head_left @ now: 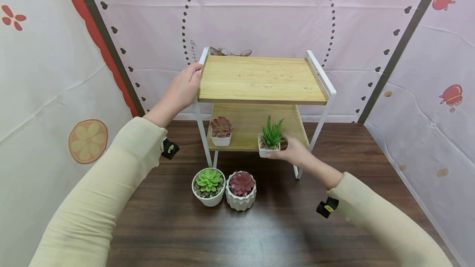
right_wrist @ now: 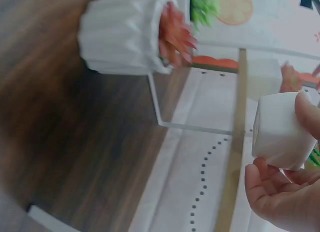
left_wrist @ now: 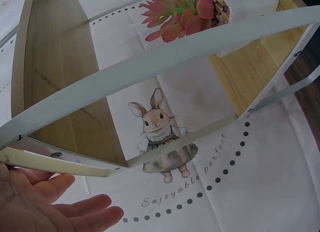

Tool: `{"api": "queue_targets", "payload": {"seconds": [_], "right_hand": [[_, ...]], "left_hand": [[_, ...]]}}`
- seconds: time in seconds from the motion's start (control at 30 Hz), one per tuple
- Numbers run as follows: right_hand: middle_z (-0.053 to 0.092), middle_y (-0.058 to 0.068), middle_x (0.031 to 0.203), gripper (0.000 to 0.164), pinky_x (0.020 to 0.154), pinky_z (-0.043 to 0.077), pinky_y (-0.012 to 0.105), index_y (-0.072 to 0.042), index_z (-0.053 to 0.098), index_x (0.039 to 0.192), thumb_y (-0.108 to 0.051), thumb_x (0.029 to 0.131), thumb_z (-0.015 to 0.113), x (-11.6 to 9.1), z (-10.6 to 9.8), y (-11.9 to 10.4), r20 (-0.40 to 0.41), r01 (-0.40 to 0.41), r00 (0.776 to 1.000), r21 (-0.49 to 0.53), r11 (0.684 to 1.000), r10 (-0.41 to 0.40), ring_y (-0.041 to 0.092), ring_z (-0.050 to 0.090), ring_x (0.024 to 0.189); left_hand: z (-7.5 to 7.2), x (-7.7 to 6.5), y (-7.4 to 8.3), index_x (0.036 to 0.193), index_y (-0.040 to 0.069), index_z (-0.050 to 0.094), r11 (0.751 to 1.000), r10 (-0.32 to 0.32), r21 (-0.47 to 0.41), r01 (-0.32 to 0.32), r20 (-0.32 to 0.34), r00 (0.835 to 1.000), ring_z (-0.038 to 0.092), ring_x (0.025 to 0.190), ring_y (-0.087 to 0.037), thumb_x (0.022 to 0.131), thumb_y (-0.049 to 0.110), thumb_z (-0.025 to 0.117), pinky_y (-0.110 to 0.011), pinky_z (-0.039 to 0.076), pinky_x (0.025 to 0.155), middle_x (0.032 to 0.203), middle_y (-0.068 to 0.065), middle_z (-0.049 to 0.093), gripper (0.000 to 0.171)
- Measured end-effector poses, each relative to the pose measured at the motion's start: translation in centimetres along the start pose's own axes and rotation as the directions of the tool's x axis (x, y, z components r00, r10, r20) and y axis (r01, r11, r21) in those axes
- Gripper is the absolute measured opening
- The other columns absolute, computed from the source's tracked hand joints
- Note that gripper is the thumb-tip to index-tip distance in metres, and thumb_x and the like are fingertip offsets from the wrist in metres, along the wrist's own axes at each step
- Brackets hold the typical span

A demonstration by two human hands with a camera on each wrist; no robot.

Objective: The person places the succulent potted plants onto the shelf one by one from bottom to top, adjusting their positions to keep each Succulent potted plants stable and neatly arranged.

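Where the spiky green plant (head_left: 272, 132) is: in a white square pot (head_left: 263, 151), upright, at the front edge of the lower shelf (head_left: 245, 133); contact unclear.
Right hand (head_left: 295, 151): gripping the white square pot from its right side; the nearer hand.
Red succulent (head_left: 221, 127): potted, on the lower shelf, left of the held plant, a gap between.
Left hand (head_left: 185, 86): fingers loosely extended at the upper shelf (head_left: 259, 77)'s left rail (head_left: 203, 55), well apart from the plant.

The aloe-like succulent (head_left: 272, 132) is green, its pot (head_left: 265, 151) white, at the front edge of a yellowish, wood-grained lower shelf (head_left: 245, 129).
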State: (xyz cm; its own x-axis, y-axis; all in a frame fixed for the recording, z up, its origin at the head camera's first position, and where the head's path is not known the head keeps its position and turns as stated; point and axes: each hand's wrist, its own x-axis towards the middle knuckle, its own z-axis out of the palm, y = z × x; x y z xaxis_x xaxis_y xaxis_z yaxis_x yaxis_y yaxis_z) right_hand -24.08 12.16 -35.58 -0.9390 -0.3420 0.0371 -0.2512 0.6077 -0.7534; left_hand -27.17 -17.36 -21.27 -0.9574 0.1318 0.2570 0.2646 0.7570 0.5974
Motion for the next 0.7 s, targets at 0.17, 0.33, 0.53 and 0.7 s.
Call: {"api": "queue_targets", "payload": {"seconds": [0.17,0.33,0.53,0.7], "right_hand": [[0.052,0.022,0.123,0.075,0.082,0.048,0.041,0.003,0.036,0.135,-0.028,0.077,0.072,2.3,-0.2,-0.6,0.03,-0.02,0.999,0.039,0.999,0.019,0.033,0.053,0.108],[0.053,0.021,0.119,0.073,0.079,0.047,0.036,0.003,0.036,0.135,-0.025,0.078,0.072,3.4,0.1,-0.5,0.045,-0.057,0.998,0.094,0.994,0.053,0.031,0.052,0.106],[0.049,0.024,0.123,0.074,0.083,0.047,0.039,0.004,0.031,0.137,-0.023,0.08,0.07,3.1,-0.4,-0.2,0.055,-0.104,0.994,0.11,0.988,0.098,0.034,0.05,0.11],[0.041,0.025,0.134,0.079,0.092,0.042,0.045,0.001,0.02,0.143,-0.021,0.083,0.067,2.6,-1.1,0.1,0.06,-0.134,0.99,0.161,0.978,0.126,0.036,0.043,0.12]], "left_hand": [[0.0,0.0,0.0,0.138,0.005,0.035,1.0,-0.003,-0.004,0.003,0.003,1.0,0.04,0.119,-0.034,0.098,0.024,0.02,-0.051,0.033,0.098,0.138,-0.019,0.038,0.046],[0.3,0.1,-0.1,0.136,0.005,0.037,1.0,0.014,-0.015,-0.014,-0.002,1.0,0.043,0.112,-0.033,0.098,0.024,0.02,-0.049,0.036,0.094,0.133,-0.018,0.042,0.045],[0.4,0.2,-0.2,0.135,0.005,0.037,0.999,0.024,-0.023,-0.025,-0.009,1.0,0.044,0.109,-0.033,0.098,0.023,0.021,-0.049,0.037,0.092,0.13,-0.019,0.044,0.044],[0.3,0.3,-0.2,0.135,0.003,0.037,0.999,0.026,-0.035,-0.027,-0.015,1.0,0.044,0.112,-0.033,0.098,0.022,0.021,-0.05,0.036,0.093,0.132,-0.02,0.043,0.045]]}}
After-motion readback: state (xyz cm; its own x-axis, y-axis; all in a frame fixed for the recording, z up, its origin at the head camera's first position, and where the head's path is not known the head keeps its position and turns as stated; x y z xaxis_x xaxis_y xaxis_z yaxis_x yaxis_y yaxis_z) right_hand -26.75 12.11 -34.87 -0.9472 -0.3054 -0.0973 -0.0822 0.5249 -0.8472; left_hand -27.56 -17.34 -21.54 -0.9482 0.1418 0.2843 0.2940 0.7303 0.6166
